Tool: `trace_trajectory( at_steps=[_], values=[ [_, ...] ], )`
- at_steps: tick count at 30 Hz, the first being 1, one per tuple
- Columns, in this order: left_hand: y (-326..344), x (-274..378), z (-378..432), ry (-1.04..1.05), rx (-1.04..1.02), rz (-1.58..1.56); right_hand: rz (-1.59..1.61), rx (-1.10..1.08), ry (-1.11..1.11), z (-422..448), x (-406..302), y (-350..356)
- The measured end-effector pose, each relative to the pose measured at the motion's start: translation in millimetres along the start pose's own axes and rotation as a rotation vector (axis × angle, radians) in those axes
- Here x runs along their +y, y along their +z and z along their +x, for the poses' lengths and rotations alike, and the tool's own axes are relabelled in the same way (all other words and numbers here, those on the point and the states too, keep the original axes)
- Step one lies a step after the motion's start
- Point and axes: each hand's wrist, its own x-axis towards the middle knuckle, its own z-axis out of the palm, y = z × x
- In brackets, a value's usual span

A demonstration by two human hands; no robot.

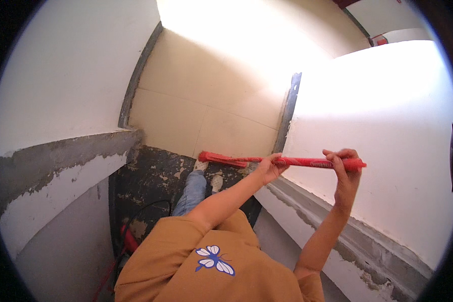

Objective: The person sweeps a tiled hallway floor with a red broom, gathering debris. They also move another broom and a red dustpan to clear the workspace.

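A red broom [304, 162] with a long handle slants across the view, its bristled head [224, 159] low by my feet, where the tan tiled floor [234, 132] meets a dark, worn floor patch. My left hand [273, 168] grips the middle of the handle. Near the handle's top end is my right hand [343, 162], its thumb and fingers around it. Whether the bristles touch the floor is hard to tell.
White walls [68, 75] rise on both sides, with rough grey plaster ledges [60, 158] below. A dark skirting strip [288, 109] edges the tiles at right. At lower left lie a black cable [136, 215] and a red object [129, 239]. Bright light falls on the far floor.
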Motion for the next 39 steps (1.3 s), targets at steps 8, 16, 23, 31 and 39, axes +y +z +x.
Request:
trace_trajectory(
  at_steps=[8,16,23,31,39],
  values=[
    [38.5,43.9,45.6,0.181,-0.156,0.156,0.008,0.050,-0.133,14.0,7.4,11.0],
    [49.1,41.9,61.9,0.170,-0.234,0.140,0.010,0.217,-0.156,7.9,11.0,8.2],
    [49.9,-13.0,26.8,-0.024,-0.181,0.111,-0.009,0.261,-0.146,-23.3,-15.9,-23.6],
    [24.4,-3.1,14.4,0.031,-0.027,0.074,0.022,0.120,0.005,1.0,-5.8,-9.8],
    [53.5,50.2,49.4,0.203,-0.048,0.068,0.078,-0.001,-0.098,50.6,-6.1,16.5]
  ],
)
